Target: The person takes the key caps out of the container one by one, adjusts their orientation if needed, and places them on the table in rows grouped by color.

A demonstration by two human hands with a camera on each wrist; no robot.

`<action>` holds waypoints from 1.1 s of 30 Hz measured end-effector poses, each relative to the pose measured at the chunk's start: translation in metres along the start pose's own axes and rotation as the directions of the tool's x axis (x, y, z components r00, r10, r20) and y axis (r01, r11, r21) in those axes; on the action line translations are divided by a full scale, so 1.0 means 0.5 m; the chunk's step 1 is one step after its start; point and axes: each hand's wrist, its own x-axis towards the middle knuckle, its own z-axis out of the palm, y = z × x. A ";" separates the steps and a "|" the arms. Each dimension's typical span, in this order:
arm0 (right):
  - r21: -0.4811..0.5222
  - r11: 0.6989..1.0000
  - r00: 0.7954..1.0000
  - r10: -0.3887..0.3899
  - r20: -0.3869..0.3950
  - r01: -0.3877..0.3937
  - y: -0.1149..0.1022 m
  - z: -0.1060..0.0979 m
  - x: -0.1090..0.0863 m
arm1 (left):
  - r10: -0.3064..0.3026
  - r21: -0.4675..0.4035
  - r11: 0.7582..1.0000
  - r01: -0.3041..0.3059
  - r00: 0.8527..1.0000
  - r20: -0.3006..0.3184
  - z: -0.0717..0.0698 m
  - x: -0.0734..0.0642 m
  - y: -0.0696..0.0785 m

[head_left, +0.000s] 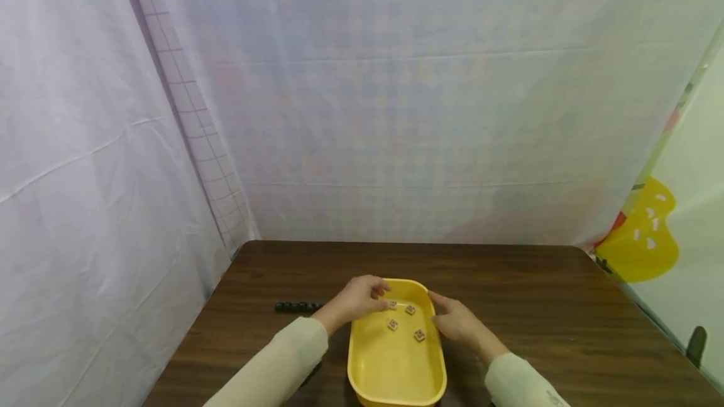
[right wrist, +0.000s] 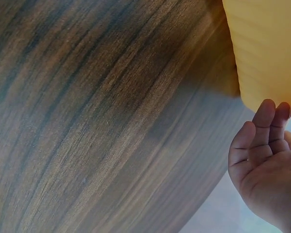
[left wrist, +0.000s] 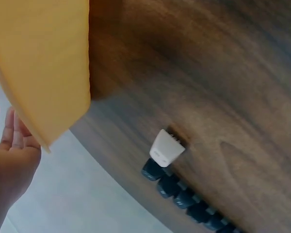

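Right hand (head_left: 459,320) pinches yellow bin (head_left: 396,375) at far-right rim; left hand (head_left: 357,299) over far-left, can't tell if pinching. Small pieces (head_left: 419,335) in far half. Likely piece-handling; next needs steady bin.

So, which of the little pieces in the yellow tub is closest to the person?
The lower-right piece in the head view; the other three pieces lie nearer the far end of the tub.

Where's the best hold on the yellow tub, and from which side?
Probably the rim midway along both long sides, left hand from the left, right hand from the right: the yellow tub is longer than wide, with long walls facing left and right, so opposite holds should keep it level.
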 end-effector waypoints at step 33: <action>-0.020 1.000 1.000 -0.013 -0.002 0.013 -0.008 -0.001 -0.003 | -0.023 0.470 0.876 -0.106 0.965 0.261 0.068 0.036 0.015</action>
